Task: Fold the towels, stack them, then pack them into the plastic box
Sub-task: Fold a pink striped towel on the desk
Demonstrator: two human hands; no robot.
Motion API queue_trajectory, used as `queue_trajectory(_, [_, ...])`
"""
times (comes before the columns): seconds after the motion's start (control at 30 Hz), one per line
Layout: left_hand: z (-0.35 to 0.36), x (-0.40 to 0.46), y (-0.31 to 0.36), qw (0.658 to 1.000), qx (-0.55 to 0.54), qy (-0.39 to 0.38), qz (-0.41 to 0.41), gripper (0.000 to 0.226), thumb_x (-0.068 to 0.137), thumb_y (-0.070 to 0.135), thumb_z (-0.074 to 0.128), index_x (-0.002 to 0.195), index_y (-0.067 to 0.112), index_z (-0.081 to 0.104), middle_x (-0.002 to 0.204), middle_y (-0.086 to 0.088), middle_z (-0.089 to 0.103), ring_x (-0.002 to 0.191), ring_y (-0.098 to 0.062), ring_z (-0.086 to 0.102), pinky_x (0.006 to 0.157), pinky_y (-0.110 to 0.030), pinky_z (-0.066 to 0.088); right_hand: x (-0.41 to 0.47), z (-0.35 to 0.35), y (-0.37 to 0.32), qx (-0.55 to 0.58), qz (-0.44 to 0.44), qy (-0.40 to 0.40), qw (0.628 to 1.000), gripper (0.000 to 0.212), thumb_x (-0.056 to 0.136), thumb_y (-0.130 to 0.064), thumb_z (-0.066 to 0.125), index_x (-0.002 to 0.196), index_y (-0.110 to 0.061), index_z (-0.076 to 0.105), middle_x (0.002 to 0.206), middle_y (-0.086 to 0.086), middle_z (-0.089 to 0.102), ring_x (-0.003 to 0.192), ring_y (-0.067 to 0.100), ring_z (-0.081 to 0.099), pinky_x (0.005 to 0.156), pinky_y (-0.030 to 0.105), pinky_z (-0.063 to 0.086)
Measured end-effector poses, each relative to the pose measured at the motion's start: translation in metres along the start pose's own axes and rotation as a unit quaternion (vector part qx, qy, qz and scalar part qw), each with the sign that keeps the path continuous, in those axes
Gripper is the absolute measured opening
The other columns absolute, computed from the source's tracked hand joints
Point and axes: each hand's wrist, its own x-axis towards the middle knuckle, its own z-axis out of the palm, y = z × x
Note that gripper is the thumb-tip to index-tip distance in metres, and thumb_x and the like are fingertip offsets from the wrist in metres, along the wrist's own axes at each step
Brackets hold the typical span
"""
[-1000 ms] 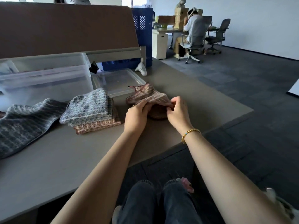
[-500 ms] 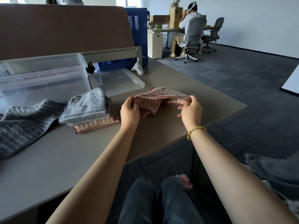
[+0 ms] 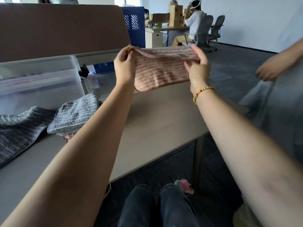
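Holding a pink striped towel (image 3: pixel 161 69) up in the air at upper centre of the frame, above the table (image 3: pixel 157 122), not touching it. Left hand (image 3: pixel 123 66) pinches the towel's upper left corner, fingers curled round the edge. Right hand (image 3: pixel 197 64) grips the upper right corner, thumb in front, fingers behind the cloth. Towel hangs stretched between the two hands, top edge roughly level, bottom edge rounded and free.

Left of the left forearm, at mid-left of frame: folded grey towel (image 3: pixel 77 117) lying on top of a folded pink one (image 3: pixel 68 136), of which only a sliver shows under it. Just beside that stack, further left, an unfolded dark grey towel (image 3: pixel 19 128) is spread on the table, running off the left edge.

Behind them, clear plastic box (image 3: pixel 39 82) at left; its clear lid (image 3: pixel 101 84) lies flat to its right, mostly hidden by the left arm.

Beaded bracelet (image 3: pixel 202 94) on the right wrist. Brown partition (image 3: pixel 62 28) across upper left. Another person's arm (image 3: pixel 278 64) enters at right edge. Seated person (image 3: pixel 195 25) at a desk, upper right background.
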Motion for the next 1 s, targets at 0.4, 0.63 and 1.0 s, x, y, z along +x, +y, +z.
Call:
queue_trajectory(0.4, [-0.048,-0.098,-0.078,0.877,0.464,-0.108,-0.055,0.018,0.086,0.02,0.044,0.073,0.011,0.053,0.081,-0.012,0.058,0.081,-0.03,0.052,0.068,-0.029,0.037,-0.078,-0.069,0.069,-0.435,0.025,-0.166,0.884,0.039,0.08,0.002,0.042,0.09,-0.014,0.076,0.114,0.004,0.07,0.111,0.024,0.06,0.095,0.027,0.045])
queue_trajectory(0.63, [-0.055,-0.101,-0.075,0.926,0.373,-0.049,0.021,0.021,0.087,0.013,0.055,0.107,0.007,0.058,0.1,-0.013,0.068,0.101,-0.031,0.06,0.081,-0.023,0.038,-0.076,-0.079,0.075,-0.375,0.014,-0.093,0.922,0.015,0.094,-0.014,0.047,0.097,-0.005,0.058,0.091,0.009,0.063,0.083,0.023,0.055,0.069,0.028,0.038])
queue_trajectory(1.0, [-0.049,-0.089,-0.075,0.959,0.276,-0.053,-0.04,0.023,0.083,0.024,0.069,0.099,0.01,0.062,0.092,-0.004,0.068,0.089,-0.021,0.065,0.074,-0.029,0.049,-0.056,-0.075,0.069,-0.438,-0.026,0.084,0.895,0.025,0.1,-0.022,0.036,0.081,-0.008,0.046,0.091,0.023,0.061,0.085,0.035,0.057,0.063,0.033,0.031])
